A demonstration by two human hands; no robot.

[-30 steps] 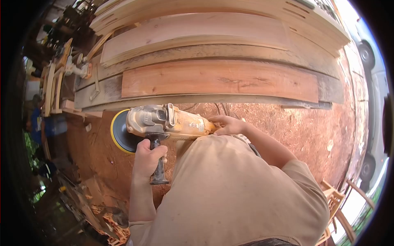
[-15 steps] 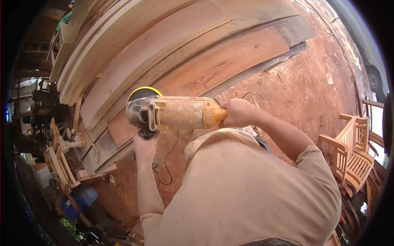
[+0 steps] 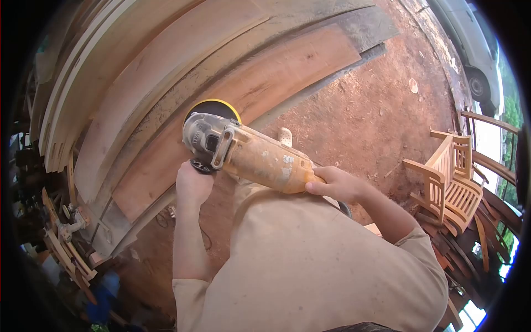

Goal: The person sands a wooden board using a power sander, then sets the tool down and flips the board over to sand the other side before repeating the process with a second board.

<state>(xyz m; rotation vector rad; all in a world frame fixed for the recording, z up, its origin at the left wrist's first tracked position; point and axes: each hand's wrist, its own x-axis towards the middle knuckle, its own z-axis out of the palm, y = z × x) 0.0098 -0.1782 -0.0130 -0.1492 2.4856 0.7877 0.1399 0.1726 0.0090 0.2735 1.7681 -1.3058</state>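
Observation:
A worn yellow angle grinder (image 3: 265, 160) with a grey head is held in front of my body. Its black disc (image 3: 213, 109), edged in yellow, faces the boards and overlaps the reddish plank (image 3: 287, 72) in this view. My left hand (image 3: 193, 185) is closed around the black side handle beneath the head. At the other end, my right hand (image 3: 338, 184) wraps the rear of the body, thumb on top. The plank has dark marks on its face and lies on a longer grey board (image 3: 381, 27).
Several wide boards (image 3: 155, 72) lie stacked at upper left. A slatted wooden chair (image 3: 451, 185) stands on the reddish dirt floor (image 3: 359, 122) at right, near loose wood pieces. Another power tool (image 3: 72, 224) rests at lower left. A vehicle (image 3: 470, 55) is parked beyond.
The grinder has swung so its rear end sits lower and its head points up-left. My right hand has moved down with it. The view has shifted, bringing the chair leftward.

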